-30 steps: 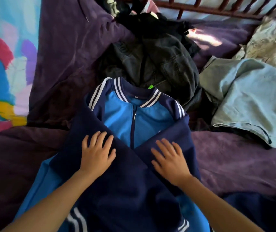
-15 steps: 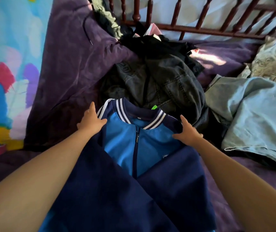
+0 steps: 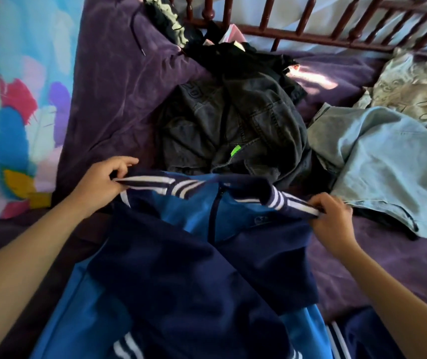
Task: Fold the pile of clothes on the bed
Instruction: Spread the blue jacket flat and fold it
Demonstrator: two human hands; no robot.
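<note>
Already both the left hand (image 3: 103, 181) and right hand (image 3: 332, 220) pinch the shoulders of the blue zip-up track jacket with white-striped navy sleeves (image 3: 194, 255) at mid-frame, so an uneven pull towards the lower frame could spill its crossed sleeves.

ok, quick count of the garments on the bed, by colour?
Blue and navy: 1, track jacket
Dark grey: 1, denim jacket
Black: 1, crumpled garment
Light blue: 1, denim garment
Beige patterned: 1, printed garment
Olive: 1, draped garment at the top
Total: 6; a navy striped piece at lower right may be a seventh, cannot tell.
</note>
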